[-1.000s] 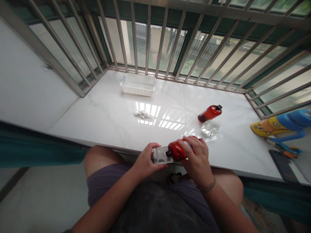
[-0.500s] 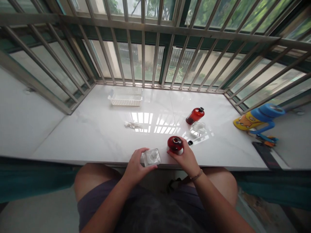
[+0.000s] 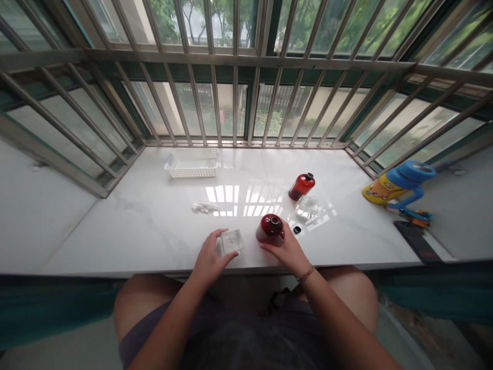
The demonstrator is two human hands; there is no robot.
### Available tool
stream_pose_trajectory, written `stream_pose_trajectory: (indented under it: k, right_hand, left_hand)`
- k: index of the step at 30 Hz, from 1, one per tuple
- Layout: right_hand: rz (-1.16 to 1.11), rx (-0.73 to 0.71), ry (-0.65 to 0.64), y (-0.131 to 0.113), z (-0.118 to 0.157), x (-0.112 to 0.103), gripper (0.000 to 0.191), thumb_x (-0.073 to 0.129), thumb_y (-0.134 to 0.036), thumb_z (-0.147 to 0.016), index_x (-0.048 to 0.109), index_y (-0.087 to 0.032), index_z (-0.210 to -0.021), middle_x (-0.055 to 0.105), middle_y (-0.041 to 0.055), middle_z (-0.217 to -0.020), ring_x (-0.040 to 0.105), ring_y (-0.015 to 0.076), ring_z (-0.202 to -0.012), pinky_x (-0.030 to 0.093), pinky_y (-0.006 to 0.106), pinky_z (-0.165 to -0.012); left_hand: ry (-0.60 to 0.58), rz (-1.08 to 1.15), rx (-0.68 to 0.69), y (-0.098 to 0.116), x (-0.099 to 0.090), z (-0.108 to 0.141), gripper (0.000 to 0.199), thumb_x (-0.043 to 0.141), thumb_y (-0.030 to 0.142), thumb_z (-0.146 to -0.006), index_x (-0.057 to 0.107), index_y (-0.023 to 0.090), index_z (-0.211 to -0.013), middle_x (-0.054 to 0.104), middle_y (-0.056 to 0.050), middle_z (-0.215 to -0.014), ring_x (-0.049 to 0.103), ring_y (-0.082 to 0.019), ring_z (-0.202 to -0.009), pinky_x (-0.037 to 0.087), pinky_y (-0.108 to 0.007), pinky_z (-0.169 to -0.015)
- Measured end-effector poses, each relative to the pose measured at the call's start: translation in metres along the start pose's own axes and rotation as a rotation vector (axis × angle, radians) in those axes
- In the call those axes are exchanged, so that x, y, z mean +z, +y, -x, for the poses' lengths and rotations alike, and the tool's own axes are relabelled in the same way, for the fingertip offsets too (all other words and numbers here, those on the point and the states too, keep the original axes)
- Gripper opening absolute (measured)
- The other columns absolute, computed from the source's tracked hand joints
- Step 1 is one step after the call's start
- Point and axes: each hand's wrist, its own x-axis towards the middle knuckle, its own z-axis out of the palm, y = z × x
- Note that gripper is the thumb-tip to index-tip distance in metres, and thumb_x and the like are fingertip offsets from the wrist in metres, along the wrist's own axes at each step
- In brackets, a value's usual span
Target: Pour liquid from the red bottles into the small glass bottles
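Note:
My left hand [image 3: 210,257] is closed round the sides of a clear, square glass bottle [image 3: 231,241] near the counter's front edge. To its right, my right hand [image 3: 287,246] grips a dark red, round-shouldered bottle [image 3: 268,229] whose mouth is uncapped. A small black cap [image 3: 297,230] lies just right of that hand. Behind it are a second clear glass container [image 3: 307,207] and another red bottle [image 3: 301,187] with a black top. The two held bottles stand apart from each other.
A white perforated basket [image 3: 192,171] stands at the back left. A crumpled white tissue [image 3: 204,207] lies left of centre. On the right are a blue and yellow flask [image 3: 393,185] and a dark phone [image 3: 416,241]. Metal window bars [image 3: 234,108] rise behind the white counter [image 3: 127,226].
The head view has shifted slightly, moving the counter's things a little left and down in the picture. Both hands still hold their bottles, the clear one now slightly farther from the front edge.

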Motion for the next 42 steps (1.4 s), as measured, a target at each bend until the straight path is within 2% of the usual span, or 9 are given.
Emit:
stream_pose_trajectory:
  k: [3, 7, 10, 16, 21, 24, 29, 32, 42]
  right_hand:
    - [0.072, -0.048, 0.03, 0.008, 0.013, -0.011, 0.094, 0.09, -0.051, -0.083, 0.041, -0.028, -0.16, 0.054, 0.0152, -0.157, 0.057, 0.0349, -0.144, 0.052, 0.058, -0.117]
    - [0.334, -0.202, 0.141, 0.016, 0.025, -0.034, 0.059, 0.072, -0.044, -0.101, 0.051, -0.025, -0.153, 0.06, 0.0168, -0.146, 0.06, 0.0349, -0.136, 0.054, 0.061, -0.111]
    - [0.538, -0.286, 0.236, 0.023, 0.025, -0.05, 0.045, 0.066, -0.04, -0.105, 0.057, -0.022, -0.146, 0.064, 0.0173, -0.136, 0.061, 0.0357, -0.13, 0.052, 0.062, -0.111]
    - [0.724, -0.23, 0.313, 0.045, 0.017, -0.067, 0.041, 0.063, -0.044, -0.105, 0.061, -0.019, -0.137, 0.067, 0.0185, -0.127, 0.062, 0.0374, -0.125, 0.053, 0.06, -0.105]
    - [0.758, -0.131, 0.32, 0.055, 0.01, -0.065, 0.051, 0.065, -0.052, -0.102, 0.061, -0.017, -0.139, 0.066, 0.0195, -0.127, 0.061, 0.038, -0.121, 0.053, 0.058, -0.102]
    - [0.79, -0.04, 0.287, 0.055, 0.005, -0.061, 0.051, 0.065, -0.053, -0.101, 0.062, -0.018, -0.138, 0.066, 0.0181, -0.126, 0.061, 0.0372, -0.118, 0.053, 0.055, -0.1]
    - [0.836, 0.076, 0.236, 0.053, -0.001, -0.057, 0.038, 0.063, -0.041, -0.102, 0.068, -0.016, -0.129, 0.067, 0.0177, -0.123, 0.061, 0.0347, -0.112, 0.051, 0.046, -0.098]
    - [0.834, 0.102, 0.216, 0.053, -0.002, -0.056, 0.03, 0.061, -0.036, -0.103, 0.072, -0.016, -0.122, 0.067, 0.0173, -0.121, 0.062, 0.0331, -0.108, 0.05, 0.044, -0.096]
    - [0.681, 0.091, 0.188, 0.047, 0.005, -0.065, 0.033, 0.062, -0.044, -0.102, 0.072, -0.015, -0.114, 0.07, 0.0144, -0.105, 0.069, 0.0306, -0.097, 0.057, 0.047, -0.092]
  left_hand:
    - [-0.017, -0.013, 0.002, -0.003, -0.002, -0.008, 0.068, 0.085, 0.043, -0.087, 0.054, 0.028, -0.146, 0.062, -0.011, -0.151, 0.059, -0.033, -0.143, 0.042, -0.053, -0.124]
    - [-0.043, -0.017, -0.008, -0.005, -0.005, -0.015, 0.069, 0.084, 0.041, -0.089, 0.052, 0.029, -0.149, 0.06, -0.011, -0.156, 0.057, -0.033, -0.145, 0.039, -0.055, -0.127]
    - [-0.05, -0.04, -0.005, -0.007, -0.006, -0.017, 0.069, 0.082, 0.039, -0.09, 0.05, 0.03, -0.151, 0.059, -0.011, -0.157, 0.056, -0.033, -0.147, 0.033, -0.057, -0.131]
    - [-0.035, -0.135, 0.001, -0.012, -0.008, -0.017, 0.073, 0.082, 0.044, -0.091, 0.048, 0.029, -0.154, 0.055, -0.012, -0.162, 0.045, -0.037, -0.156, 0.012, -0.064, -0.137]
    - [0.009, -0.165, 0.033, -0.009, -0.015, -0.012, 0.092, 0.088, 0.046, -0.084, 0.041, 0.026, -0.161, 0.048, -0.016, -0.167, 0.044, -0.038, -0.157, 0.03, -0.061, -0.133]
    - [0.08, -0.176, 0.077, -0.001, -0.021, -0.007, 0.093, 0.088, 0.049, -0.085, 0.04, 0.025, -0.161, 0.048, -0.017, -0.167, 0.046, -0.038, -0.156, 0.036, -0.061, -0.131]
    - [0.234, -0.181, 0.231, 0.02, -0.025, 0.003, 0.066, 0.08, 0.046, -0.096, 0.051, 0.026, -0.151, 0.057, -0.014, -0.158, 0.054, -0.035, -0.149, 0.044, -0.059, -0.127]
    - [0.301, -0.135, 0.233, 0.031, -0.025, 0.008, 0.053, 0.075, 0.042, -0.1, 0.055, 0.026, -0.147, 0.063, -0.012, -0.149, 0.062, -0.032, -0.14, 0.052, -0.056, -0.121]
    - [0.347, 0.012, 0.233, 0.036, -0.017, 0.012, 0.028, 0.066, 0.033, -0.105, 0.063, 0.024, -0.131, 0.068, -0.01, -0.134, 0.068, -0.027, -0.126, 0.059, -0.05, -0.11]
